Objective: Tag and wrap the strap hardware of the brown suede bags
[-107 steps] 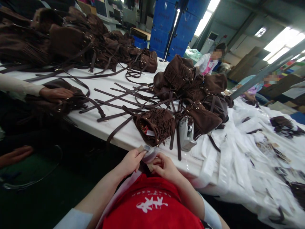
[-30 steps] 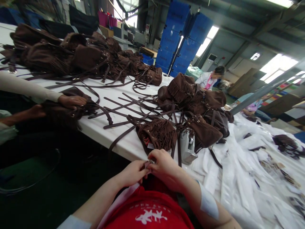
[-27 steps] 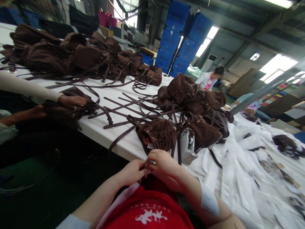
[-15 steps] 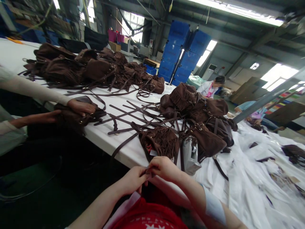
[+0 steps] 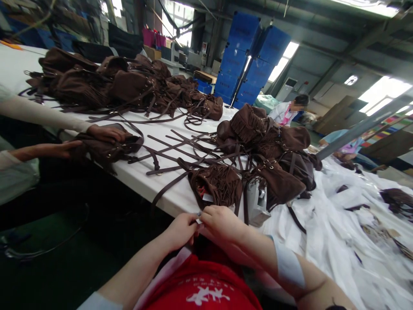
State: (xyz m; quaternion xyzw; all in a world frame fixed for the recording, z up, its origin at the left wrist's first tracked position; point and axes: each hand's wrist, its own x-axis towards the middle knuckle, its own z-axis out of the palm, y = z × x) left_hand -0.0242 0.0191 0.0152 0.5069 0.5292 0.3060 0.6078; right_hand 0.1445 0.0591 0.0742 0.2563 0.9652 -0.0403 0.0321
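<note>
My left hand and my right hand meet in front of my body at the table edge, fingers pinched together. A small pale bit shows between the fingertips, too little to name. Just beyond them lies a brown fringed bag on its side, its mouth toward me, showing a red lining and a white label. A dark strap runs from it over the table edge. Whether my fingers touch the bag, I cannot tell.
On the white table stand a brown bag pile and a longer pile farther back. Beside the fringed bag is a grey metal device. A co-worker's hands hold another bag at left. White plastic sheeting covers the right.
My hands have risen slightly toward the fringed bag, and the pale bit between the fingers now shows. The co-worker's left-side bag has shifted slightly. The view has tilted a little.
</note>
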